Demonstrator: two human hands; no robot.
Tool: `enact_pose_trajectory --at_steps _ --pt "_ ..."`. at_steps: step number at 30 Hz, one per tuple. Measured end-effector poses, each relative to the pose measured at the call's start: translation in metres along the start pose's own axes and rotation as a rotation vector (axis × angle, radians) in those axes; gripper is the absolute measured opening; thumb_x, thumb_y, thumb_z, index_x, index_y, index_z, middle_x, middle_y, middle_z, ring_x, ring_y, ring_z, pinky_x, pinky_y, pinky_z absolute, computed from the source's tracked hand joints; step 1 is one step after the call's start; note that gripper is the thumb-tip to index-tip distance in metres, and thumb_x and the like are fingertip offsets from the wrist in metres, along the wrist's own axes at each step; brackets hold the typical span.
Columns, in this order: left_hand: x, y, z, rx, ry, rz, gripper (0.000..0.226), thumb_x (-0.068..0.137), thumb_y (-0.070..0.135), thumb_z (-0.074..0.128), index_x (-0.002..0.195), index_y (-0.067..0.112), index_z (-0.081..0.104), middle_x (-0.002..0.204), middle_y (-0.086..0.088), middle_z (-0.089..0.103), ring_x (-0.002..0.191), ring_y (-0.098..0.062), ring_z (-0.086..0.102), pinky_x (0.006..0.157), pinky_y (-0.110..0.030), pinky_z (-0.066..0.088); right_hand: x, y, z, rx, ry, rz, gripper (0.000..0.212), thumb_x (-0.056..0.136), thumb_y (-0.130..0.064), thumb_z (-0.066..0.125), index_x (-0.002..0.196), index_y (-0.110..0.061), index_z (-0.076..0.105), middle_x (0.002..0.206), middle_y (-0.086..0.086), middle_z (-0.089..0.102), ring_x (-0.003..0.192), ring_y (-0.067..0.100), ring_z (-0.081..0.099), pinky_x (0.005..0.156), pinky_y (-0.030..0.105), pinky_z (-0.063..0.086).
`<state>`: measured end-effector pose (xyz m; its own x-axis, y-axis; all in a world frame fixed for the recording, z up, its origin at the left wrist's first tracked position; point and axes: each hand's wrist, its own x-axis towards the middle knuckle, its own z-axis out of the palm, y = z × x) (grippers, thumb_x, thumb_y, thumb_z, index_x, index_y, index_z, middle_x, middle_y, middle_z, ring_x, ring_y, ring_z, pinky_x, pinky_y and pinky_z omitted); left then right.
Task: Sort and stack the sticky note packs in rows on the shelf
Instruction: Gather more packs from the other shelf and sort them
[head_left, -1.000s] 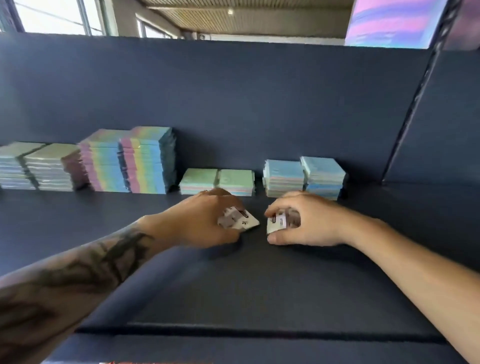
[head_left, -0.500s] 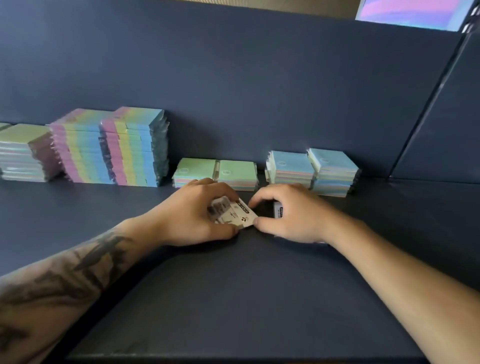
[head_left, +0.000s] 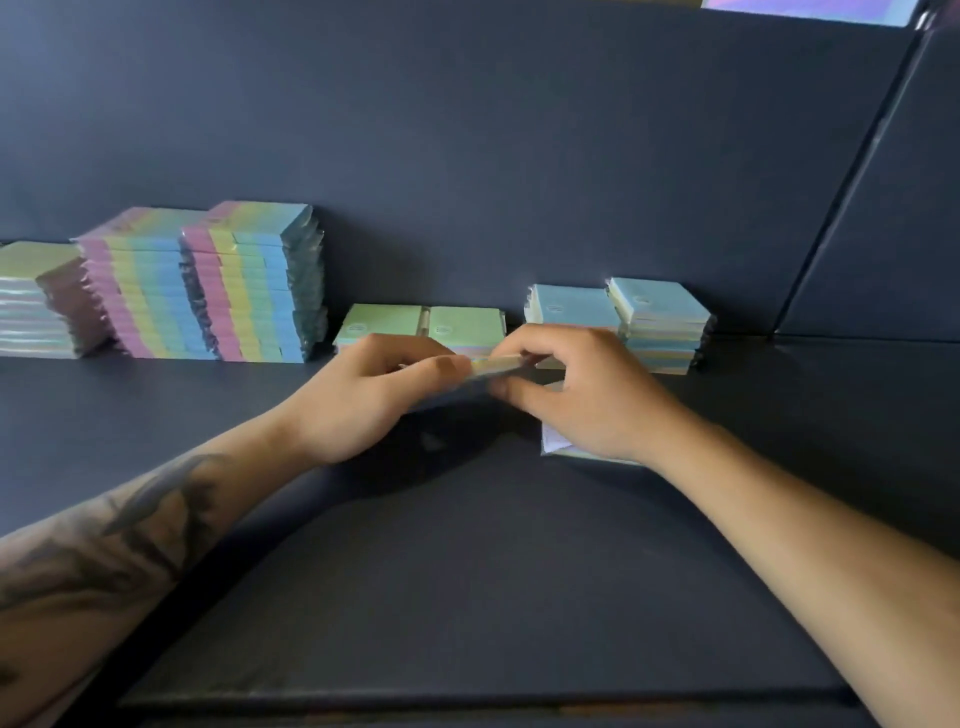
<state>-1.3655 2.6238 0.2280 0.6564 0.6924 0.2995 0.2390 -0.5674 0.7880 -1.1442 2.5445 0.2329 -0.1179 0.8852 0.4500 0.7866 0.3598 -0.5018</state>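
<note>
Head view: my left hand (head_left: 363, 395) and my right hand (head_left: 587, 395) meet over the shelf (head_left: 467, 571), both pinching one thin sticky note pack (head_left: 498, 366) held edge-on between them, just in front of the back row. Under my right palm lies another pack (head_left: 558, 441), flat on the shelf. Much of the sorting looks done: along the back stand the pale stack (head_left: 36, 301) at far left, two tall rainbow stacks (head_left: 208, 291), two low green stacks (head_left: 426, 325) and two blue stacks (head_left: 644, 322). What is left, I judge, is to place the pack I hold and the one beneath my hand on their matching stacks; I cannot tell their colours from here
</note>
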Motion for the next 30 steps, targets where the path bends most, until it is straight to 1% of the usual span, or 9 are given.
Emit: enact_pose_trajectory --at_steps 2,4,8,13,16,19,23,27,30 --pt "-0.002 0.004 0.000 -0.081 0.011 -0.032 0.061 0.083 0.072 0.053 0.087 0.015 0.075 0.076 -0.001 0.055 0.074 -0.014 0.049 0.073 -0.042 0.043 0.000 -0.003 -0.003 0.070 0.018 0.018 0.007 0.095 -0.026 0.072 0.102 -0.023 0.072 0.094 -0.009 0.072 0.095 0.008 0.066 0.089 0.028 0.050" --pt "-0.005 0.008 -0.002 -0.170 -0.004 -0.052 0.046 0.087 0.067 0.056 0.086 0.027 0.078 0.077 0.005 0.061 0.075 -0.013 0.054 0.074 -0.043 0.047 -0.001 -0.004 -0.005 0.146 0.039 0.042 0.005 0.097 -0.025 0.071 0.099 -0.021 0.071 0.089 -0.006 0.073 0.087 0.008 0.068 0.082 0.025 0.051" --pt "-0.004 0.009 -0.003 -0.287 -0.006 -0.096 0.018 0.099 0.024 0.067 0.111 0.015 0.077 0.102 -0.012 0.076 0.077 -0.024 0.062 0.078 -0.044 0.054 -0.003 -0.008 -0.005 0.334 0.106 0.100 0.005 0.097 -0.019 0.071 0.099 -0.022 0.067 0.090 -0.010 0.078 0.084 0.005 0.071 0.079 0.024 0.052" --pt "-0.007 0.011 0.000 -0.389 0.005 -0.148 0.023 0.102 0.015 0.058 0.117 0.005 0.073 0.095 -0.013 0.075 0.072 -0.021 0.065 0.073 -0.038 0.055 -0.003 -0.011 -0.001 0.418 0.143 0.170 0.026 0.095 -0.018 0.073 0.116 -0.028 0.062 0.091 -0.003 0.080 0.089 0.013 0.075 0.085 0.038 0.057" --pt "-0.007 0.013 0.000 -0.450 0.007 -0.155 0.024 0.097 0.013 0.068 0.119 0.005 0.072 0.102 -0.020 0.075 0.073 -0.022 0.068 0.075 -0.042 0.056 -0.002 -0.012 -0.001 0.485 0.175 0.182 0.029 0.093 -0.013 0.075 0.115 -0.018 0.056 0.083 -0.002 0.078 0.067 0.004 0.067 0.062 0.018 0.047" --pt "-0.007 0.016 0.001 -0.495 0.069 -0.163 0.027 0.093 0.010 0.072 0.120 0.011 0.069 0.105 -0.015 0.077 0.080 -0.028 0.070 0.072 -0.037 0.060 -0.002 -0.012 -0.003 0.514 0.220 0.161 0.019 0.093 -0.009 0.074 0.101 -0.014 0.058 0.077 -0.004 0.074 0.065 0.005 0.062 0.065 0.017 0.046" --pt "-0.006 0.016 0.000 -0.413 0.154 -0.192 0.021 0.093 0.011 0.072 0.114 0.012 0.069 0.101 -0.018 0.076 0.092 -0.035 0.074 0.079 -0.046 0.060 -0.002 -0.008 0.001 0.435 0.136 0.104 0.012 0.090 -0.018 0.076 0.099 -0.020 0.068 0.090 0.000 0.077 0.082 0.011 0.066 0.079 0.025 0.049" --pt "-0.008 0.022 0.000 -0.274 0.124 -0.222 0.008 0.094 0.012 0.072 0.097 0.006 0.077 0.095 -0.016 0.078 0.091 -0.034 0.074 0.080 -0.047 0.058 -0.002 -0.012 0.005 0.337 0.157 0.111 0.009 0.091 -0.018 0.078 0.097 -0.020 0.071 0.091 -0.002 0.076 0.085 0.007 0.068 0.080 0.024 0.049" --pt "-0.004 0.027 0.000 -0.360 0.195 -0.277 0.014 0.093 0.011 0.072 0.099 -0.001 0.076 0.098 -0.021 0.077 0.081 -0.031 0.071 0.075 -0.042 0.057 -0.007 -0.023 0.000 0.005 0.207 0.005 0.031 0.083 -0.046 0.079 0.106 -0.030 0.067 0.106 -0.012 0.066 0.102 0.009 0.062 0.088 0.025 0.045"
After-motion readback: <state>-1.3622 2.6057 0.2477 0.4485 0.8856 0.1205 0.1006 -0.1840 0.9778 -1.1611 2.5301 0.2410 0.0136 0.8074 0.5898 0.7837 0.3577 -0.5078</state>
